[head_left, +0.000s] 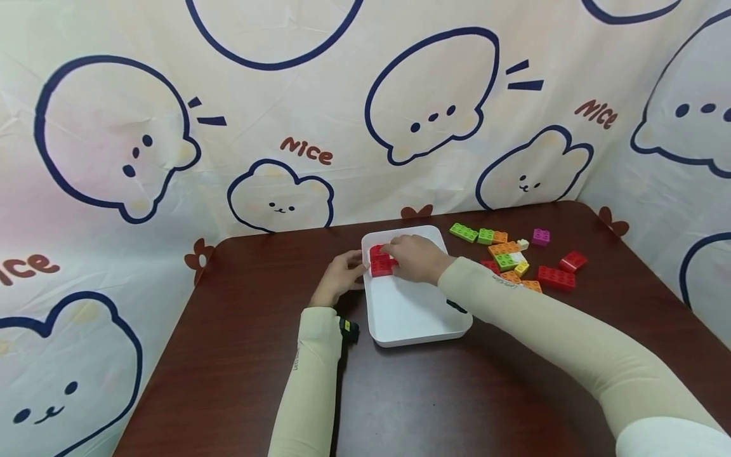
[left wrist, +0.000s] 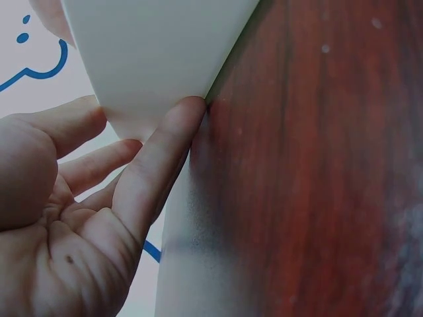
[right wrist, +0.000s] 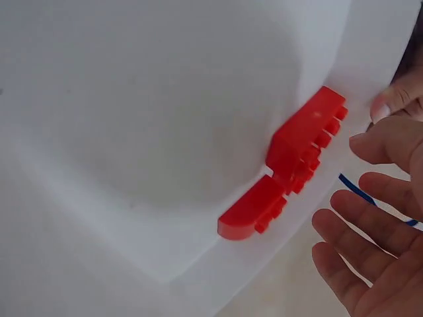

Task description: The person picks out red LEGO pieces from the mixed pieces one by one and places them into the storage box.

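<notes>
Two hands are working: the left hand (head_left: pixel 338 274), fingers straight, is bracing the white tray (head_left: pixel 419 317) while the right hand (head_left: pixel 415 257), fingers loose, is hovering over the red bricks (head_left: pixel 379 261).

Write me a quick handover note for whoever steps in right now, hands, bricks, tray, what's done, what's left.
Left hand: open, fingers straight against the outer left wall of the white tray, steadying it.
Right hand: open over the tray's far left corner, above the red bricks; the right wrist view shows a gap, so it grips nothing.
Done: only red bricks lie in the tray, side by side in that corner.
Left: the loose pile on the table right of the tray, green, orange, yellow, magenta and more red bricks.
</notes>
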Demonstrator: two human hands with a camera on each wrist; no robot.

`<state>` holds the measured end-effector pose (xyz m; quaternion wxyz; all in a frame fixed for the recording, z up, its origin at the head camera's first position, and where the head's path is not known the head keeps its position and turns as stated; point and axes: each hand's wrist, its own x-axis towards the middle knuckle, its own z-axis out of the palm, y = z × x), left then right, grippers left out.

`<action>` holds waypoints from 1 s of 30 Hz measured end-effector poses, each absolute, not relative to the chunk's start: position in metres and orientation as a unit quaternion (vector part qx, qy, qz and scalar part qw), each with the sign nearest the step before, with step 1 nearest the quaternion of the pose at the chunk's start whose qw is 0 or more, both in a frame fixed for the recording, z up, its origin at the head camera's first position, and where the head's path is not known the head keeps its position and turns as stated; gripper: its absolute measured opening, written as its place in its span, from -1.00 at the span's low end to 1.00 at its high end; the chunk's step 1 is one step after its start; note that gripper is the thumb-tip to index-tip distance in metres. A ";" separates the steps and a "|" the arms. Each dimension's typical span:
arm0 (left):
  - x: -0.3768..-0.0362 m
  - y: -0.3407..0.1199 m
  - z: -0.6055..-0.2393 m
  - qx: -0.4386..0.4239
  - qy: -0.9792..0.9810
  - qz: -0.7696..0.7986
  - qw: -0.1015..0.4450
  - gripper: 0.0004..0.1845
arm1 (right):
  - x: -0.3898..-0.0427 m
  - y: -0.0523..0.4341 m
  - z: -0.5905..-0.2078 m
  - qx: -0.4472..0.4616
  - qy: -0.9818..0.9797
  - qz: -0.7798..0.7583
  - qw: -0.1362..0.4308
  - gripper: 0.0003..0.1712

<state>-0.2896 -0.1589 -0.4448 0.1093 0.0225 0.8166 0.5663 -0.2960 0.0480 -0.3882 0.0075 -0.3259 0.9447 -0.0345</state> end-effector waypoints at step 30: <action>-0.291 -0.160 -0.446 0.018 0.810 0.574 0.116 -0.42 | -0.300 0.147 -0.357 -0.209 0.970 -0.102 -0.068 -0.47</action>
